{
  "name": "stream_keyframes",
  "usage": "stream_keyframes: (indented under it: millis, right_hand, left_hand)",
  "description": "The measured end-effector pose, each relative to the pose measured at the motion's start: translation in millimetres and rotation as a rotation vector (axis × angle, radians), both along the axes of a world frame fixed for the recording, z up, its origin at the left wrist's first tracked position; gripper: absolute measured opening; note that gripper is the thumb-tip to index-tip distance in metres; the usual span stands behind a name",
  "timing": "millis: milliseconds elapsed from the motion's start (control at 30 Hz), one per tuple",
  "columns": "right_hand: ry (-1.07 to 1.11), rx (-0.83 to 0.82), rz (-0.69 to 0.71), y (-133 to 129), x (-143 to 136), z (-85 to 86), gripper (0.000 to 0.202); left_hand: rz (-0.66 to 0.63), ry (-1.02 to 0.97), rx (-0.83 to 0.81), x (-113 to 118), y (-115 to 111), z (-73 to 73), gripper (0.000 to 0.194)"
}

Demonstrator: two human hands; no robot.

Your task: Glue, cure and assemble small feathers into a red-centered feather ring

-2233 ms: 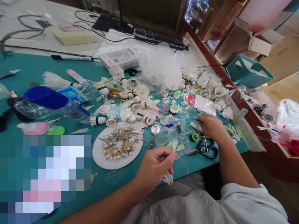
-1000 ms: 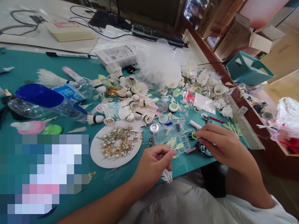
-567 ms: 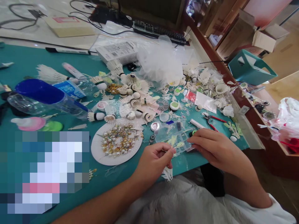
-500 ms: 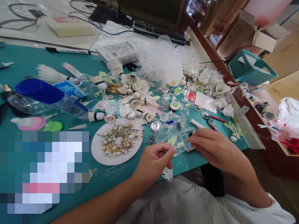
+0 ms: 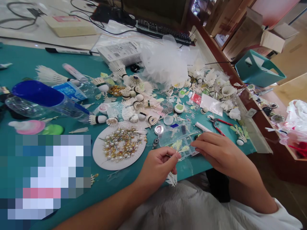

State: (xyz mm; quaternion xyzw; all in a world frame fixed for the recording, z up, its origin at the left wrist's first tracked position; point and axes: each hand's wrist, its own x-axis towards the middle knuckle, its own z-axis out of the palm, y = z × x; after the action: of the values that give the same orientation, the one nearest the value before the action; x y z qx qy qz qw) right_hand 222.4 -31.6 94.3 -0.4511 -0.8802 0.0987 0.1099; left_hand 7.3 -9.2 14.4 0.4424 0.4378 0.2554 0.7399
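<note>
My left hand (image 5: 160, 163) is closed in a pinch near the front edge of the table, and what it grips is mostly hidden. Just beneath its fingers shows a fan of white feathers (image 5: 172, 179); whether the fingers hold it, I cannot tell. My right hand (image 5: 214, 148) has thumb and fingertips pressed together, with any small thing between them too small to make out. Between and behind the hands lies a clear plastic compartment box (image 5: 165, 139) with pale yellow-green petal-like pieces (image 5: 184, 149). Red-handled pliers (image 5: 218, 129) rest beyond my right hand.
A white paper plate (image 5: 98, 153) carries strings of pearl and gold beads. Behind it lie several shuttlecocks (image 5: 102, 85) and a heap of white translucent material (image 5: 165, 60). A blue-topped clear container (image 5: 40, 92) is at left, a keyboard (image 5: 163, 32) at the back.
Both hands keep almost the same pose; my right fingertips have shifted very slightly left. The whole view has moved a little.
</note>
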Motion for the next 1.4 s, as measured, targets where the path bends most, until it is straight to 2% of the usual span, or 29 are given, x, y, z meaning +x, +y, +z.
stream_keyframes:
  millis: [233, 667, 1400]
  right_hand:
    - [0.010, 0.077, -0.009, -1.7, 3.5, 3.6, 0.030]
    - [-0.050, 0.165, 0.020, -2.5, 1.7, 0.0, 0.031]
    - [-0.020, 0.167, 0.049, 0.3, 2.1, -8.4, 0.028]
  left_hand:
    - [-0.001, -0.010, -0.019, 0.5, -0.4, -0.4, 0.029]
    - [0.001, 0.000, -0.025, -0.2, 0.3, 1.4, 0.027]
    - [-0.015, 0.027, -0.032, 0.4, 0.8, 1.0, 0.030]
